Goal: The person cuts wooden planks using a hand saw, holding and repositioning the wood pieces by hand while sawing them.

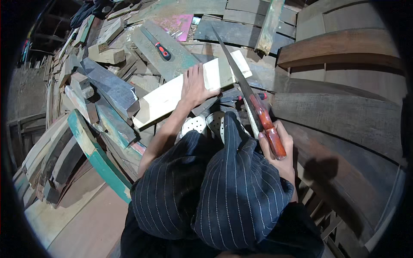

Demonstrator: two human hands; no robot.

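Note:
My left hand (195,88) is closed over a pale board (157,101), fingers across its top toward the right end. My right hand (277,146) grips the glossy reddish-brown wooden handle of a long blade (238,69), apparently a saw, which points up and forward, crossing the board's right part. Whether the blade touches the board I cannot tell. Beyond my left hand a tool with a red-and-black handle (162,50) lies on a dusty grey-green plank (146,43). Under the blade lies another red-and-dark handled tool (241,98), partly hidden.
Offcuts and blocks (112,56) are heaped at left, with a curved teal piece (92,150). A pink sheet (183,23) lies at the back, near an upright-looking weathered post (269,26). Curved planks (340,107) fill the right side. My white perforated shoes (193,127) are below the board.

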